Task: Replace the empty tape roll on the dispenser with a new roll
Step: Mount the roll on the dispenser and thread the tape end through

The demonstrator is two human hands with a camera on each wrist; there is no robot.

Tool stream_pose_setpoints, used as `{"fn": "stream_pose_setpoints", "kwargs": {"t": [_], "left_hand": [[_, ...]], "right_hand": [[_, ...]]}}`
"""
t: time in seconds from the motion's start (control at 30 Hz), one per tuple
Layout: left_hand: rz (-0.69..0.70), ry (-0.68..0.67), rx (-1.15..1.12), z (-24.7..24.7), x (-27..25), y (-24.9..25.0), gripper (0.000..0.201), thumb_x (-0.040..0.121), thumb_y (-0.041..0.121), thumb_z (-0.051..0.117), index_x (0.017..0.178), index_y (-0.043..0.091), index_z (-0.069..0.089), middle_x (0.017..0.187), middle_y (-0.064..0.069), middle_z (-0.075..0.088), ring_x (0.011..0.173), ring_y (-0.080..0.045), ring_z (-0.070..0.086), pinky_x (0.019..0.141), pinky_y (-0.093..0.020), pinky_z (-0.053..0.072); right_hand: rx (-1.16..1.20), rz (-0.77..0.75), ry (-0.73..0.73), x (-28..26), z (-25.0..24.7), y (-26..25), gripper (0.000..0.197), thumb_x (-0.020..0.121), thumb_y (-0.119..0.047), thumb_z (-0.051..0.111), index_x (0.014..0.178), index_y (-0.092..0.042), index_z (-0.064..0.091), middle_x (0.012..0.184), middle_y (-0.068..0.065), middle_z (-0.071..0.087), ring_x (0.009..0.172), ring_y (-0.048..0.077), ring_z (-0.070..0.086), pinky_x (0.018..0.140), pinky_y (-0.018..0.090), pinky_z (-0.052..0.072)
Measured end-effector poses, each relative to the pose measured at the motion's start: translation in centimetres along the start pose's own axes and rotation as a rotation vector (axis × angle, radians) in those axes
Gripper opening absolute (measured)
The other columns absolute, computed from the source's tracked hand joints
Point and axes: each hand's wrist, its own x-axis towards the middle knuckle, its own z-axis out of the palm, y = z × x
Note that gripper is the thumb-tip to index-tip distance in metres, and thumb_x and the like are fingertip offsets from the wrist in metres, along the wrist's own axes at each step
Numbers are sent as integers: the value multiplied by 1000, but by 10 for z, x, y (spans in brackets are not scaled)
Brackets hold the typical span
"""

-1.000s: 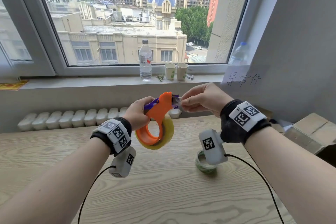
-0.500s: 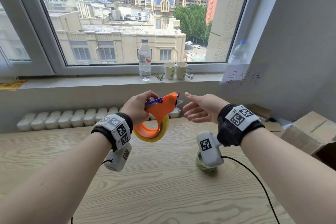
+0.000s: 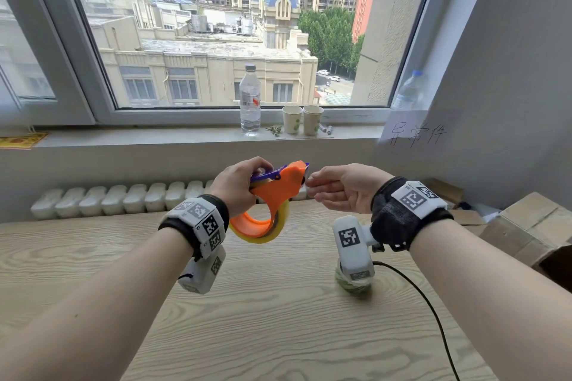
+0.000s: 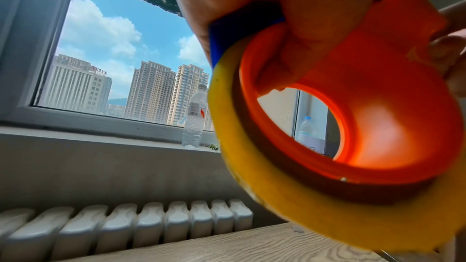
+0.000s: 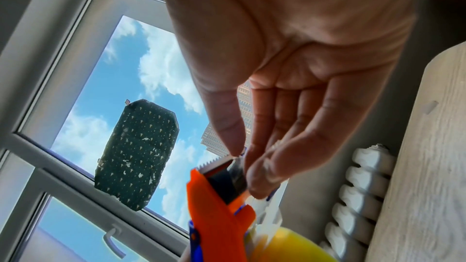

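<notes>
1. Two hands work above the wooden table (image 3: pixel 247 318), near its far edge.
2. The left hand (image 3: pixel 236 187) curls its fingers round the purple handle of the orange dispenser (image 3: pixel 278 192), held in the air.
3. A yellow roll (image 3: pixel 278 227) sits on the dispenser's hub.
4. The right hand (image 3: pixel 346 187) is just right of the dispenser; its thumb and fingertips (image 5: pixel 262 178) close in at the serrated blade (image 5: pixel 216 164), fingers together.
5. Whether they pinch the tape end, I cannot tell.
6. A greenish ring (image 3: pixel 353 286) lies on the table under the right wrist.

Orange dispenser (image 3: pixel 276 192), held aloft, carries a seemingly full yellowish tape roll (image 3: pixel 280 227).
</notes>
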Motion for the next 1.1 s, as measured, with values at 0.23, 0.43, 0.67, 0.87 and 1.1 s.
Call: {"fn": "stream_pose_setpoints", "kwargs": {"t": [0.23,0.43,0.67,0.87,1.1], "left_hand": [[40,23,27,0,3,-2,57,72,-7,56,117,28,55,105,3,61,92,-16,54,81,-30,46],[106,48,129,-2,4,-9,53,73,-1,58,119,26,54,109,-1,60,105,-22,54,89,-35,45],[175,108,226,-2,8,-17,59,75,-3,54,127,26,52,109,-3,59,106,-25,52,88,-38,47],[293,118,385,-8,13,-19,58,81,6,57,134,26,46,114,-6,56,107,-27,49,88,-38,46],[345,143,517,-21,15,-30,61,74,-8,53,127,21,55,109,-10,60,102,-33,53,86,-40,45]], "right_hand": [[-51,10,45,-1,6,-2,16,86,-12,58,74,-7,67,58,3,70,45,7,63,47,17,53],[-11,21,101,2,5,1,13,82,-12,60,71,-8,65,52,1,65,39,5,57,43,14,48],[-69,16,155,9,6,6,16,86,-16,66,72,-9,64,50,-2,59,36,1,46,38,10,40],[-209,-32,311,14,5,2,11,84,-9,67,74,-4,64,63,3,57,50,7,45,48,16,37],[-273,-139,400,11,-18,-3,12,81,-9,70,76,2,68,62,8,59,47,11,43,42,18,32]]}}
